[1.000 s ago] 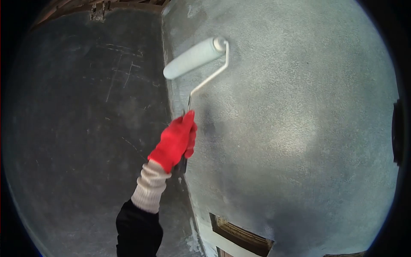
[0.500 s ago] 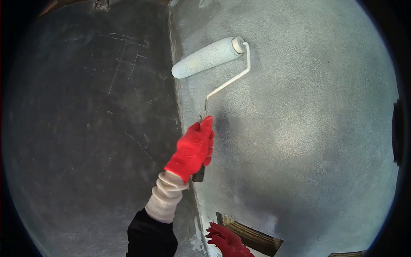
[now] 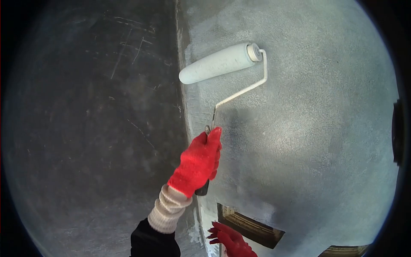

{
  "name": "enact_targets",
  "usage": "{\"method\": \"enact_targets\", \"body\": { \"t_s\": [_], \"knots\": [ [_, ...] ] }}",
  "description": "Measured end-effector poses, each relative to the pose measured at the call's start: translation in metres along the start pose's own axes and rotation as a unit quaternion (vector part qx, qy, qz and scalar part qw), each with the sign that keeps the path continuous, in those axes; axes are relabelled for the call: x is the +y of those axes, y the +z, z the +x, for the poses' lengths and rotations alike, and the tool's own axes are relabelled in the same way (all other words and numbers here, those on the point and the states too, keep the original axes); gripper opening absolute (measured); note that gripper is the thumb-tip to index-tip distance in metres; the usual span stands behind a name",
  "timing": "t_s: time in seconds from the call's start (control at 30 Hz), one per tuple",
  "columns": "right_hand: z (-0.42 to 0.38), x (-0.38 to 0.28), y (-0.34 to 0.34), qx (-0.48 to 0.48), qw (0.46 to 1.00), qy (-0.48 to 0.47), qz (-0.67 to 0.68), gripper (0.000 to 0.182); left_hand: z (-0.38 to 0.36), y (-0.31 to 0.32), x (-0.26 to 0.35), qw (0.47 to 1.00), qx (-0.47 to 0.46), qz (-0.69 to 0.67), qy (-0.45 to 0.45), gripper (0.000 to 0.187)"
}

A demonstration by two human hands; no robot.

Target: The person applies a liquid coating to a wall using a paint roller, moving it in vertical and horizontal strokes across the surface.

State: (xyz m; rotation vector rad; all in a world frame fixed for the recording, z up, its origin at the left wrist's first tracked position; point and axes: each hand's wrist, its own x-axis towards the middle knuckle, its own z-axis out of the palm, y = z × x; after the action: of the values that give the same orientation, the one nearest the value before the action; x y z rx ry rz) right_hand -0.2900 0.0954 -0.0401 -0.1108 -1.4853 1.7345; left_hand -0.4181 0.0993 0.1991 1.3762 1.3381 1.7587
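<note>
Against the pale wall, the left hand grips a paint roller.

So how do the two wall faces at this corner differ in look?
The left wall face is dark grey, smooth and scratched. The right wall face is paler and stippled, with the paint roller lying against it and a rectangular opening low down. Both meet at the same vertical corner.
</note>
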Motion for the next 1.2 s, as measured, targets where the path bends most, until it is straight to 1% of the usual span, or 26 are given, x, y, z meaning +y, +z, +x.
{"method": "enact_targets", "body": {
  "t_s": [0.03,0.07,0.13,0.17,0.23,0.27,0.3,0.33,0.37,0.43,0.47,0.53,0.57,0.6,0.63,0.67,0.73,0.77,0.83,0.87,0.93,1.0,1.07,1.1,1.13,1.2],
  "knots": [
    [-0.001,0.001,-0.002,-0.002,1.000,-0.001,-0.001,0.046,-0.004,0.001,0.004,1.000,0.000,-0.020,-0.022,0.040],
    [-0.005,0.002,-0.005,0.005,1.000,0.006,-0.011,0.047,-0.006,0.002,0.002,0.999,0.001,-0.021,-0.025,0.040],
    [-0.013,0.004,-0.009,0.014,0.999,0.017,-0.024,0.048,-0.009,0.008,-0.004,0.999,0.018,0.020,-0.028,0.041],
    [-0.016,0.003,-0.010,0.009,0.999,0.020,-0.027,0.049,-0.007,0.012,-0.005,0.999,0.018,0.017,-0.029,0.041],
    [-0.018,0.004,-0.013,-0.001,0.999,0.021,-0.034,0.050,0.002,0.018,-0.004,0.997,0.000,0.073,0.022,0.040],
    [-0.020,0.007,-0.015,0.010,0.999,0.025,-0.026,0.050,0.002,0.017,-0.003,0.997,0.003,0.071,0.026,0.040],
    [-0.022,0.011,-0.018,0.021,0.999,0.029,-0.017,0.050,0.002,0.016,-0.004,0.995,-0.009,0.099,0.017,0.043],
    [-0.024,0.014,-0.021,0.021,0.999,0.029,-0.018,0.050,0.002,0.015,-0.006,0.992,-0.023,0.127,0.007,0.048],
    [-0.027,0.018,-0.025,0.028,0.999,0.037,-0.007,0.050,0.000,0.016,-0.017,0.992,-0.023,0.127,0.008,0.048],
    [-0.034,0.024,-0.032,0.044,0.997,0.070,0.005,0.050,-0.010,0.015,-0.067,0.991,-0.004,0.134,-0.006,0.050],
    [-0.037,0.028,-0.037,0.043,0.997,0.068,0.006,0.050,-0.015,0.014,-0.095,0.983,0.007,0.181,0.027,0.049],
    [-0.042,0.034,-0.042,0.049,0.992,0.121,0.000,0.049,-0.031,0.012,-0.102,0.977,0.001,0.210,0.026,0.049],
    [-0.041,0.033,-0.041,0.043,0.992,0.121,0.006,0.050,-0.030,0.012,-0.090,0.978,-0.002,0.208,0.024,0.049],
    [-0.041,0.030,-0.039,0.047,0.991,0.124,0.004,0.050,-0.023,0.012,-0.070,0.989,-0.004,0.150,-0.001,0.044],
    [-0.039,0.025,-0.037,0.032,0.995,0.098,-0.001,0.050,-0.012,0.012,-0.051,0.995,-0.005,0.092,-0.027,0.041],
    [-0.035,0.021,-0.033,0.014,0.997,0.070,-0.005,0.050,0.002,0.011,-0.035,0.995,-0.006,0.091,-0.028,0.041],
    [-0.032,0.018,-0.029,0.019,0.997,0.075,0.000,0.051,0.025,0.009,-0.011,0.998,-0.053,0.035,-0.001,0.038],
    [-0.034,0.017,-0.028,0.021,0.997,0.074,0.001,0.051,0.025,0.010,-0.019,0.998,-0.053,0.033,0.001,0.038],
    [-0.040,0.022,-0.033,0.025,0.997,0.070,-0.003,0.051,0.013,0.014,-0.054,0.996,-0.030,0.085,0.005,0.051],
    [-0.048,0.028,-0.037,0.026,0.997,0.071,-0.002,0.051,-0.010,0.017,-0.072,0.983,0.026,0.179,0.023,0.050],
    [-0.058,0.036,-0.044,0.045,0.993,0.108,0.010,0.050,-0.032,0.013,-0.151,0.972,0.022,0.205,0.108,0.046],
    [-0.061,0.032,-0.042,0.057,0.991,0.121,0.008,0.050,-0.043,0.005,-0.165,0.978,-0.017,0.191,0.085,0.044],
    [-0.061,0.032,-0.039,0.052,0.992,0.110,-0.008,0.049,-0.037,0.001,-0.132,0.985,-0.033,0.166,-0.003,0.024],
    [-0.059,0.028,-0.035,0.040,0.995,0.094,0.006,0.048,-0.030,0.001,-0.107,0.986,-0.012,0.161,0.033,0.033],
    [-0.057,0.028,-0.031,0.038,0.995,0.094,0.004,0.048,-0.017,-0.003,-0.088,0.986,-0.010,0.160,0.035,0.033],
    [-0.051,0.030,-0.027,0.043,0.990,0.134,0.017,0.048,0.001,-0.011,-0.062,0.994,-0.083,-0.001,-0.077,0.037]
  ]
}}
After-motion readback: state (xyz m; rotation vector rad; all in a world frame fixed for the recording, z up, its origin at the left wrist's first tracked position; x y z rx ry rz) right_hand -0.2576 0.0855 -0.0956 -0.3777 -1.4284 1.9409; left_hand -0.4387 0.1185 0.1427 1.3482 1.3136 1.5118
